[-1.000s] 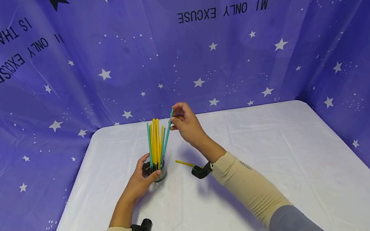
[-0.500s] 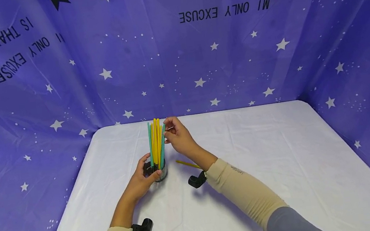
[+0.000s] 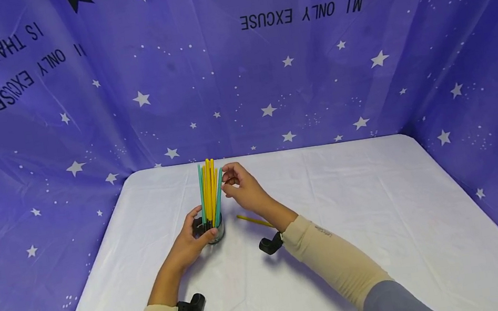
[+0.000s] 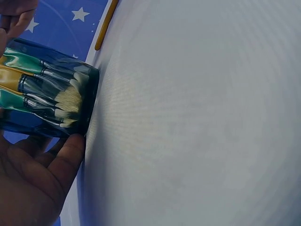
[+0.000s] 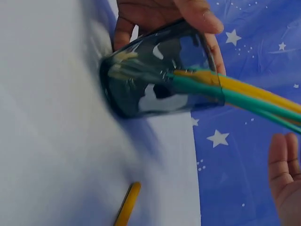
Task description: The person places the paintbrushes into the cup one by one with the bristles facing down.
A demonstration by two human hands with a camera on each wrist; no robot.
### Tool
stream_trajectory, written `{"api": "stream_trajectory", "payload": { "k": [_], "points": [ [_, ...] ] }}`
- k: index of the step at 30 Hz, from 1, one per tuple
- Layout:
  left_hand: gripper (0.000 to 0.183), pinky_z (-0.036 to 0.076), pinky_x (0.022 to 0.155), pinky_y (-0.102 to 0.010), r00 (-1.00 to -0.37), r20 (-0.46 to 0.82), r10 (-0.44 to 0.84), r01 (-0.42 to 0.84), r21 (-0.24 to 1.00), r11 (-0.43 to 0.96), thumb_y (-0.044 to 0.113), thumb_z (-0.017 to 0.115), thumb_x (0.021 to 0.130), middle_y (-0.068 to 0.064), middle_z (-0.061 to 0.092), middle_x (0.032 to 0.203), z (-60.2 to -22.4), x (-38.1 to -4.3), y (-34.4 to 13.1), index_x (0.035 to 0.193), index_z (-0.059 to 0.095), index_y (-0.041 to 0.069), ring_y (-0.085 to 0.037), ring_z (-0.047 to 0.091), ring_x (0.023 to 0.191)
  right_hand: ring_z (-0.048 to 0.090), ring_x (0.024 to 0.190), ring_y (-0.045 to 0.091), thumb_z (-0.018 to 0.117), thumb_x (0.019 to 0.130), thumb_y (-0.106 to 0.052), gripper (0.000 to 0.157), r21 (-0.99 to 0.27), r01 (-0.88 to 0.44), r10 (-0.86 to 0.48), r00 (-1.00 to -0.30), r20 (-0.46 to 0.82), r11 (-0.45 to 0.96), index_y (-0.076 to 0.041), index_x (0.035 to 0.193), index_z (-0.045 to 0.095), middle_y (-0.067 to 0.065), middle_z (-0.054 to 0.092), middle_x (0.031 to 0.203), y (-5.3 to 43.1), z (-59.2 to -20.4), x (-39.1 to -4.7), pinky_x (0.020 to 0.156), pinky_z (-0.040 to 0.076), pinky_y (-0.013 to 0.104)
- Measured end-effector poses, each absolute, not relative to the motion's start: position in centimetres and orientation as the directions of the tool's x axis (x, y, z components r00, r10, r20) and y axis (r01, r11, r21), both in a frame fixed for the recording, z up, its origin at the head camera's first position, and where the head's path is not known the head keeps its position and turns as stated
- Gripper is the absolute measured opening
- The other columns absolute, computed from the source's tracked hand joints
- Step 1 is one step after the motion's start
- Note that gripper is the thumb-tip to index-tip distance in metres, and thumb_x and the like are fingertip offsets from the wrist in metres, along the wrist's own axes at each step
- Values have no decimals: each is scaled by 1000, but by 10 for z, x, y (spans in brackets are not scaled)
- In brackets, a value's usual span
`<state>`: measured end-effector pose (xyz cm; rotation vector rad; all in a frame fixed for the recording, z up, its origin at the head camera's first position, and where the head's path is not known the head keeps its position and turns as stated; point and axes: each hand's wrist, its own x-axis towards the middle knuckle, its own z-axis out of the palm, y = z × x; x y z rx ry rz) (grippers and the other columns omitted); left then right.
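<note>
My left hand (image 3: 189, 248) grips a clear, dark-tinted glass (image 5: 164, 101) standing upright on the table, thumb and fingers around its side. Several paintbrushes stand in it bristles down, with yellow handles (image 3: 209, 193) and teal handles (image 3: 219, 197) leaning above the rim. Pale bristles (image 4: 68, 100) show through the glass wall in the left wrist view. Beside the upper end of the rightmost teal handle is my right hand (image 3: 244, 190), its fingers loosely bent and holding nothing. In the right wrist view its fingertips (image 5: 278, 146) are apart from the handles.
On the white-covered table (image 3: 356, 204), right of the glass, lies a yellow stick (image 3: 253, 221), partly hidden by the right wrist. Purple star-printed cloth (image 3: 237, 72) hangs behind the table and along both sides.
My right hand has moved left and down with a teal-handled paintbrush, which now leans in the glass with the others, and has let go of it. The left hand stays on the glass.
</note>
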<state>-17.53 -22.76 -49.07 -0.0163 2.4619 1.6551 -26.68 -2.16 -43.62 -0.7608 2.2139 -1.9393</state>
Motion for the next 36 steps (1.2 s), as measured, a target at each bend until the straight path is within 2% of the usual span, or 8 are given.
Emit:
{"api": "stream_trajectory", "payload": {
  "k": [6, 11, 16, 20, 24, 32, 36],
  "points": [
    [85, 22, 112, -59, -986, -142, 88, -98, 917, 386, 36, 72, 92, -25, 36, 151, -488, -173, -227, 156, 18, 25, -40, 36, 138, 58, 94, 21, 59, 96, -4, 32, -919, -304, -489, -859, 151, 250, -1, 127, 52, 19, 58, 116, -12, -454, -271, 77, 52, 32],
    [85, 23, 112, -60, -986, -147, 84, -103, 913, 394, 38, 72, 92, -25, 37, 151, -488, -173, -228, 156, 18, 26, -41, 35, 138, 57, 93, 19, 61, 96, -7, 29, -848, -314, -521, -852, 53, 427, -3, 124, 57, 10, 60, 109, -6, -473, -274, 80, 49, 32],
    [86, 22, 111, -61, -985, -150, 85, -103, 907, 408, 40, 72, 91, -26, 34, 152, -488, -172, -229, 157, 17, 26, -43, 33, 139, 56, 86, 17, 63, 95, -8, 26, -721, -385, -559, -829, -3, 575, -6, 121, 61, 2, 61, 97, -1, -485, -274, 79, 47, 32],
    [86, 21, 112, -61, -985, -150, 87, -102, 908, 406, 40, 72, 91, -26, 33, 153, -486, -172, -229, 157, 17, 26, -43, 32, 140, 57, 87, 20, 65, 90, -3, 29, -652, -440, -589, -808, -12, 618, -4, 118, 62, 5, 63, 94, 1, -484, -272, 83, 47, 35],
    [86, 20, 112, -62, -984, -158, 85, -109, 903, 417, 39, 72, 92, -26, 30, 154, -485, -172, -228, 157, 17, 27, -44, 30, 140, 57, 88, 20, 65, 90, -3, 30, -607, -447, -596, -801, -56, 657, -5, 120, 62, 5, 63, 94, 2, -484, -271, 85, 47, 36],
    [85, 20, 111, -63, -984, -157, 86, -105, 895, 435, 38, 71, 92, -27, 30, 154, -486, -173, -228, 157, 17, 26, -45, 29, 141, 54, 82, 18, 66, 92, -4, 26, -564, -447, -624, -764, -164, 694, -10, 117, 64, 3, 61, 90, 4, -479, -272, 79, 45, 33],
    [86, 20, 111, -63, -984, -155, 90, -102, 897, 431, 38, 71, 92, -27, 30, 154, -486, -172, -227, 157, 16, 25, -45, 29, 141, 53, 83, 18, 65, 92, -1, 27, -561, -455, -645, -738, -196, 692, -12, 116, 66, 1, 61, 90, 6, -479, -274, 80, 45, 33]
  ]
}}
